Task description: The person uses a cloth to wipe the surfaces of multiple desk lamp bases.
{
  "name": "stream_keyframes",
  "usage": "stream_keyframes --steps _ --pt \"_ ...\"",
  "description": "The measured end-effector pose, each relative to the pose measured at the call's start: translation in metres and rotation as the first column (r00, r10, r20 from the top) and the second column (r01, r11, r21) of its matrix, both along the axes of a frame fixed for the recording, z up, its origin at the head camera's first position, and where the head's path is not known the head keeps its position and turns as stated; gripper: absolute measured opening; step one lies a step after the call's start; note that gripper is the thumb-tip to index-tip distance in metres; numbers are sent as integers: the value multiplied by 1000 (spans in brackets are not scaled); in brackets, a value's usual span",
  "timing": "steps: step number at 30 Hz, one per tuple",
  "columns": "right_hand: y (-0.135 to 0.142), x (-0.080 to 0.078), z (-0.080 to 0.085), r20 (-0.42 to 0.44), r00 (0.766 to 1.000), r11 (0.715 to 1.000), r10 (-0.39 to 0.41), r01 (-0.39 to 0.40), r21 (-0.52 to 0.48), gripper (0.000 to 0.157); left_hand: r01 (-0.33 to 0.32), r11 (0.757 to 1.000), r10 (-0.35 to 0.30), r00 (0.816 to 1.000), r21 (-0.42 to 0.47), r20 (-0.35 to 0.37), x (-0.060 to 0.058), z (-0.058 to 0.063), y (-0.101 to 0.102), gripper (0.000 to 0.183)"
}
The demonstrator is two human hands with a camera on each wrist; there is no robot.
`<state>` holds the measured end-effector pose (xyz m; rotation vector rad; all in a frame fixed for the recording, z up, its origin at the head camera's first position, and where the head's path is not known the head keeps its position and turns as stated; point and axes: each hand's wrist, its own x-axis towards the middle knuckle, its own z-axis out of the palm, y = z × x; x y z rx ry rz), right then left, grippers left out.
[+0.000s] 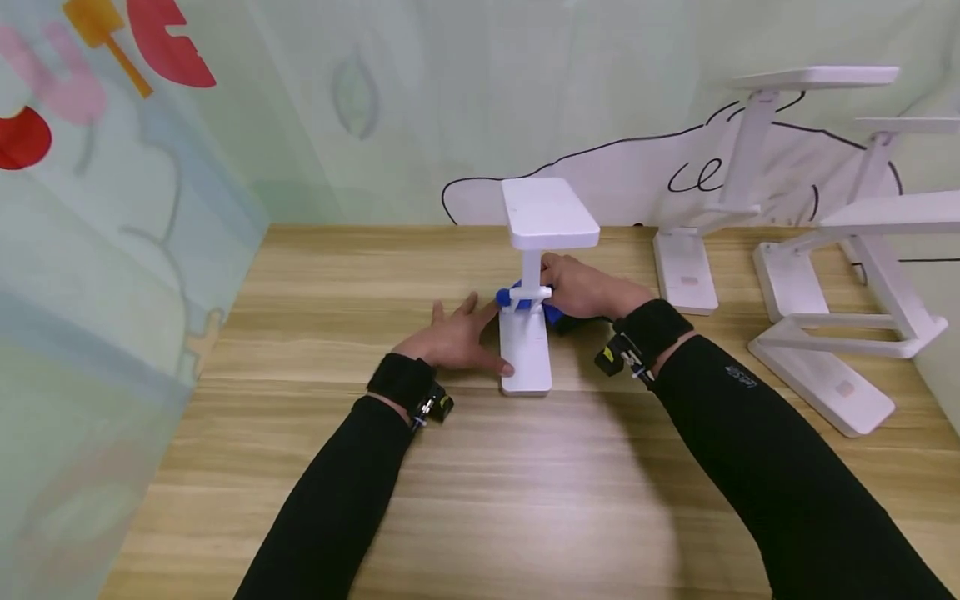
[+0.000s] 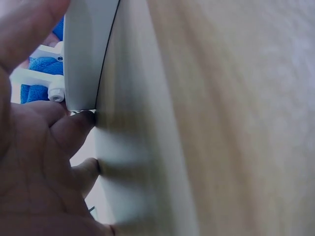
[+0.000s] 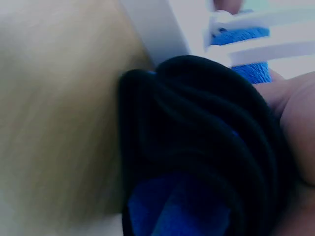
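A white folding desk lamp (image 1: pixel 527 354) stands on the wooden table, its flat head raised above its base. Spread beside the base's left side is my left hand (image 1: pixel 456 337), with the thumb touching the front part. In the left wrist view its index fingertip lies at a base corner, the palm off the table. Behind the lamp's post my right hand (image 1: pixel 581 287) grips a blue cloth (image 1: pixel 553 316) with dark edging. Part of the cloth shows between the lamp's hinge arms. The dark edging (image 3: pixel 197 108) bunches up in the right wrist view, and most right fingers are hidden.
Several more white lamps, one of them (image 1: pixel 686 271) near the back wall and another (image 1: pixel 832 375) closer, stand at the right. A printed wall (image 1: pixel 420 108) borders the table (image 1: pixel 360 292) at the back and left.
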<state>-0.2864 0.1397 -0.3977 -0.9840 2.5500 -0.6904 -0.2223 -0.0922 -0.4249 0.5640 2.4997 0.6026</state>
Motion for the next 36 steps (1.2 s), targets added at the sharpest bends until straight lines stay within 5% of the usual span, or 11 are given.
stream_keyframes --steps 4,8,14,20,24,30,36 --pt "2 9 -4 -88 996 999 -33 35 19 20 3 1000 -3 1000 -4 -4 -1 2 3 115" --pt "0 12 -8 -78 994 996 -75 79 51 16 0 1000 0 1000 -2 1 0 3 0 115" --pt "-5 2 -11 69 988 990 -141 140 21 14 -7 1000 7 1000 2 -16 1 3 -2 113" --pt "4 4 -7 231 930 958 -287 280 59 30 -2 1000 2 1000 -3 -26 1 3 2 111" --pt "14 20 -9 260 898 934 -355 350 69 34 -3 1000 3 1000 -14 -26 1 3 3 112" --pt "14 56 -17 101 923 929 -371 366 61 43 -18 1000 17 1000 -13 -24 1 3 1 112" --pt "19 87 -22 -100 947 947 -305 313 73 48 -10 1000 10 999 2 -49 0 1 -1 112"
